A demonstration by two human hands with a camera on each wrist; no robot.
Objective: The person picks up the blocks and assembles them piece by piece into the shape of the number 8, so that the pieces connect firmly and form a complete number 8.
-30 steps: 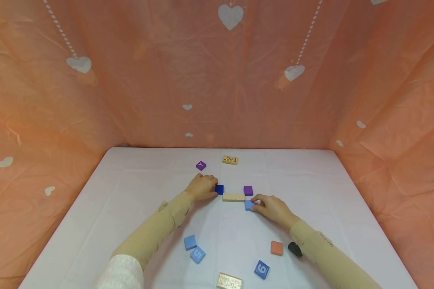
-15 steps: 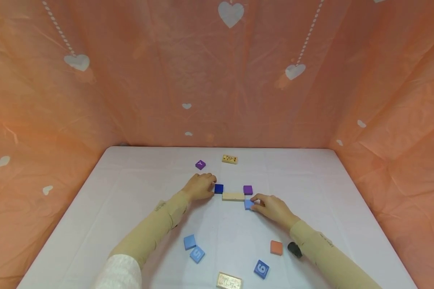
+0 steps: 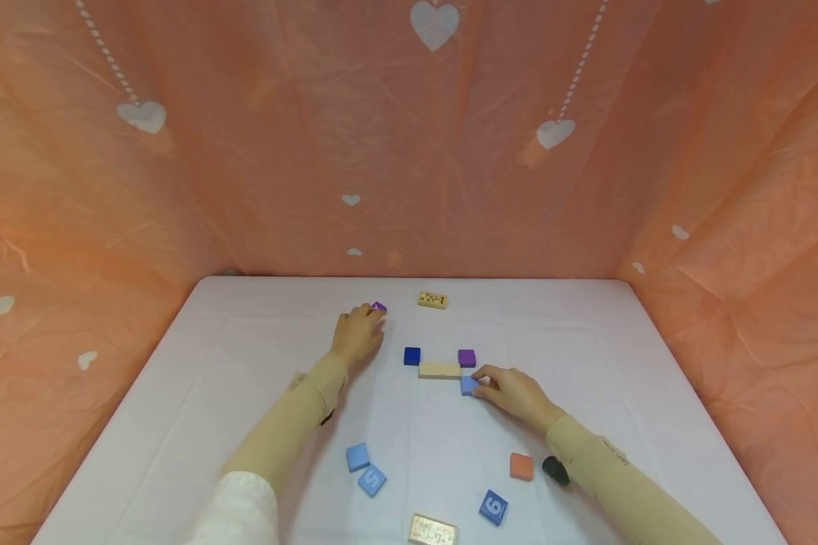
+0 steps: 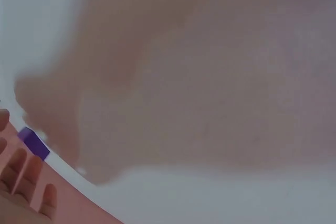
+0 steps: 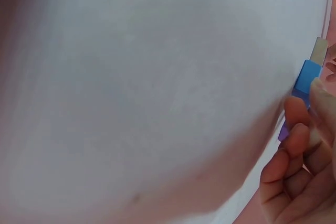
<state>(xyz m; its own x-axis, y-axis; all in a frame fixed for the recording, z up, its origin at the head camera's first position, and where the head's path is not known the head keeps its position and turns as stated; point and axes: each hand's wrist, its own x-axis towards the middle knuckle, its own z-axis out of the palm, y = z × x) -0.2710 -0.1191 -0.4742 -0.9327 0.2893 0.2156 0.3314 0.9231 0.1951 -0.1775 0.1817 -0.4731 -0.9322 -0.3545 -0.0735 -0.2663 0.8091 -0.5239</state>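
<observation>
In the head view my left hand [image 3: 358,333] is over the near side of a purple letter block [image 3: 379,306], hiding most of it. The left wrist view has the purple block [image 4: 34,143] between the spread fingers, not clearly gripped. My right hand [image 3: 518,393] pinches a light blue block [image 3: 469,386] between thumb and forefinger, as the right wrist view also shows with the blue block [image 5: 307,77]. That block sits at the right end of a pale wooden bar [image 3: 439,371]. A second purple block [image 3: 466,358] and a dark blue block [image 3: 412,356] stand at the bar's far corners.
A gold block [image 3: 432,300] lies at the back and another gold block [image 3: 432,529] at the front. Nearer me are two light blue tiles [image 3: 357,456], an orange tile [image 3: 521,466], a blue "6" tile [image 3: 494,507] and a black object [image 3: 555,471] by the right forearm.
My left hand has left the dark blue block and moved away from me and to the left, onto the purple letter block. My right hand stays on the light blue block.
</observation>
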